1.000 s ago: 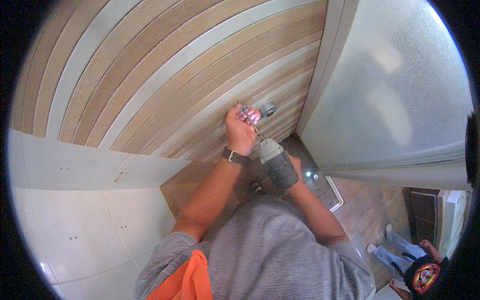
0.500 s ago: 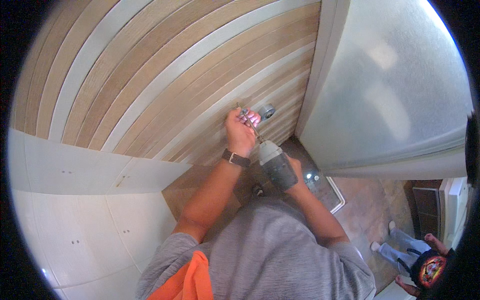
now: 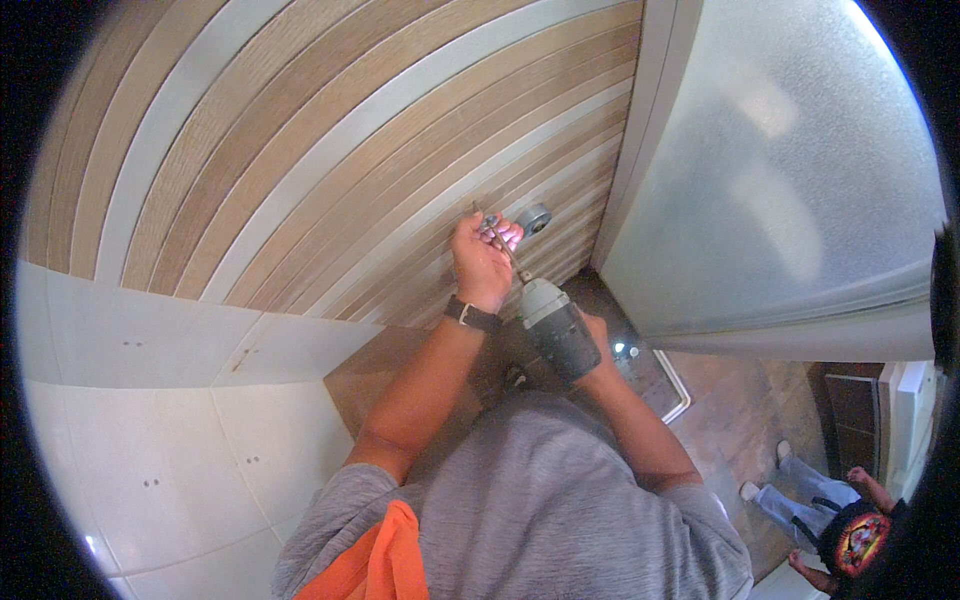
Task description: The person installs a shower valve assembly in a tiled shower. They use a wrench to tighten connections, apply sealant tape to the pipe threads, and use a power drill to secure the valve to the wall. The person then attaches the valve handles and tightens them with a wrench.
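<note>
My right hand (image 3: pixel 594 340) is wrapped round the handle of a power drill (image 3: pixel 560 330) with a grey front and dark body. A long thin drill bit (image 3: pixel 508 256) runs from its chuck up and left, its tip at or close to the striped wall (image 3: pixel 400 170). My left hand (image 3: pixel 481 262), with a dark strap watch at the wrist, is curled beside the bit near its tip. Between its fingers shows a small grey piece (image 3: pixel 489 222), too small to name. Just right of these fingers a round grey metal fitting (image 3: pixel 535 219) sits on the wall.
A frosted glass panel (image 3: pixel 780 190) stands on the right, with a pale frame along the wall. White tiles (image 3: pixel 150 430) cover the left side. Low on the right another person (image 3: pixel 840 530) is on the brown floor (image 3: pixel 730 400), near a white-edged frame (image 3: pixel 680 400).
The drill has shifted slightly downward and right, with my right hand on it. My left hand stays nearly where it was; the view has tilted a little.
</note>
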{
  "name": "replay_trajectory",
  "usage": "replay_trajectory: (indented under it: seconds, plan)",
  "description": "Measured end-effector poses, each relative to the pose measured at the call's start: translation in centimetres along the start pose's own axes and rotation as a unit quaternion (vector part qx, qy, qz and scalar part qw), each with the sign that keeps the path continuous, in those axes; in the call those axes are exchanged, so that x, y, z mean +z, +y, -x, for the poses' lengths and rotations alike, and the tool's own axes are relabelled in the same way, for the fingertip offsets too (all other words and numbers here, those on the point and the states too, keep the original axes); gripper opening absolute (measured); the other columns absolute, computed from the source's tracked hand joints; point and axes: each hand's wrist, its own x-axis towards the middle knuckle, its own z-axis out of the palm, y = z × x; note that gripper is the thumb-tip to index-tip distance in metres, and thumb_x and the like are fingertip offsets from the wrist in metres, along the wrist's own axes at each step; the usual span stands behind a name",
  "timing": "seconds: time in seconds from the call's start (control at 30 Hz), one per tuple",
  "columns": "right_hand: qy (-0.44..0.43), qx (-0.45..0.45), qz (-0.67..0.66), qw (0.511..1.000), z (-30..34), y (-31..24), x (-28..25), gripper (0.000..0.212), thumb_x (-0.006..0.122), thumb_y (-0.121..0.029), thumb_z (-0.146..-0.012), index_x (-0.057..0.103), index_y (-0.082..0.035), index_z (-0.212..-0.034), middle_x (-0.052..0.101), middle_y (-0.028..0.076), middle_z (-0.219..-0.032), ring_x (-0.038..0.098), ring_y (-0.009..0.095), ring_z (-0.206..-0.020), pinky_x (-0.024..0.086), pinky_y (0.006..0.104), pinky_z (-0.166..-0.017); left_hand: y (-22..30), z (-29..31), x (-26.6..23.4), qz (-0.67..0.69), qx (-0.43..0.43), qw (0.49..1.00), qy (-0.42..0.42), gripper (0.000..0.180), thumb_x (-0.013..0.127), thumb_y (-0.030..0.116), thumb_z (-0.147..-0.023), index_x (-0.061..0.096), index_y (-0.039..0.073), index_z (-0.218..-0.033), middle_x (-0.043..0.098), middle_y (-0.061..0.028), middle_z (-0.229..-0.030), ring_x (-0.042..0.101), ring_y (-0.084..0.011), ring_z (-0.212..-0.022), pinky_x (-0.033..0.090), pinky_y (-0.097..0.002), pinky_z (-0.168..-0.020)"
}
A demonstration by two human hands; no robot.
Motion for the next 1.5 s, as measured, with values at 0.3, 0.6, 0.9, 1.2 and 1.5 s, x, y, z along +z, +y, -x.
replay_trajectory:
  seconds: [0.3, 0.6, 0.9, 1.2, 1.5]
  plan:
    - [0.0, 0.035, -0.031, 0.999, 0.0, 0.8, -0.1, 0.041, 0.077, -0.02, -0.074, 0.066, -0.003, -0.11, 0.073, 0.018, -0.094, 0.073, 0.034, -0.085, 0.055, 0.039, -0.077, 0.0, 0.4, 0.7, 0.003, -0.014, 1.0, 0.008, 0.03, 0.058, 0.03, -0.089, 0.061, 0.001, -0.087, 0.061, -0.0098, -0.078, 0.058, -0.0255, -0.075, 0.051, -0.0433, -0.088]
    - [-0.01, 0.012, 0.002, 1.0, 0.0, 0.1, -0.6, 0.041, 0.076, -0.021, -0.075, 0.066, -0.003, -0.11, 0.072, 0.018, -0.093, 0.072, 0.034, -0.087, 0.054, 0.0392, -0.078, -0.4, -0.1, -0.1, 0.001, -0.01, 1.0, -0.003, 0.031, 0.059, 0.031, -0.088, 0.061, 0.0, -0.09, 0.062, -0.01, -0.082, 0.06, -0.0253, -0.078, 0.05, -0.045, -0.093]
    - [-0.003, 0.018, 0.003, 1.0, -0.1, -0.2, 0.0, 0.037, 0.074, -0.019, -0.076, 0.065, -0.003, -0.108, 0.071, 0.019, -0.089, 0.071, 0.036, -0.083, 0.053, 0.0396, -0.075, 0.4, 0.4, 0.3, -0.019, -0.006, 1.0, 0.002, 0.03, 0.056, 0.03, -0.09, 0.061, 0.001, -0.09, 0.063, -0.0098, -0.082, 0.062, -0.0257, -0.08, 0.051, -0.0455, -0.094]
    - [-0.007, 0.071, -0.012, 0.997, -0.2, 1.3, -0.4, 0.038, 0.073, -0.02, -0.08, 0.068, -0.004, -0.114, 0.073, 0.016, -0.097, 0.073, 0.028, -0.087, 0.054, 0.0379, -0.078, -0.1, 0.3, 0.6, 0.007, -0.069, 0.997, 0.03, 0.031, 0.056, 0.03, -0.091, 0.061, -0.001, -0.096, 0.061, -0.0095, -0.082, 0.058, -0.0265, -0.078, 0.05, -0.0445, -0.087]
    - [-0.016, 0.169, 0.053, 0.984, 3.0, -0.2, -2.3, 0.048, 0.069, -0.031, -0.079, 0.066, -0.009, -0.122, 0.07, 0.02, -0.106, 0.067, 0.042, -0.096, 0.053, 0.0453, -0.085, 0.2, -2.5, -6.0, -0.167, -0.305, 0.937, -0.031, 0.03, 0.056, 0.025, -0.092, 0.069, 0.0, -0.101, 0.071, -0.0097, -0.09, 0.067, -0.0264, -0.078, 0.057, -0.0449, -0.082]
